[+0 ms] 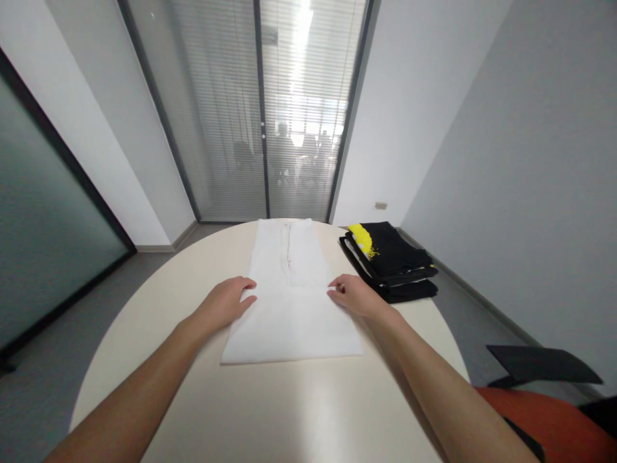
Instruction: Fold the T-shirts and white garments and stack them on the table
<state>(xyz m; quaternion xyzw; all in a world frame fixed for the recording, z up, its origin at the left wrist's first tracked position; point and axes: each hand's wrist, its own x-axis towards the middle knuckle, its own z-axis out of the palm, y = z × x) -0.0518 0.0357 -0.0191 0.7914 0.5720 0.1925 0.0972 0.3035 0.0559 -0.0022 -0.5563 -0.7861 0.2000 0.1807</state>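
A white cloth garment [294,325], folded into a long narrow shape, lies flat on the round pale table [193,399]. Its far part shows folded edges that meet near the middle. My left hand [230,301] is at the garment's left edge, thumb and fingers apart, with the fingertips on the cloth. At the right edge, my right hand [355,296] touches the cloth with its thumb and fingertips close together; whether cloth is pinched between them is too small to tell.
A stack of folded black clothes [400,257] with a yellow patch sits at the table's right edge, just beyond my right hand. An orange chair [549,418] with a black armrest stands at the lower right. Behind the table are glass panels with blinds [231,128].
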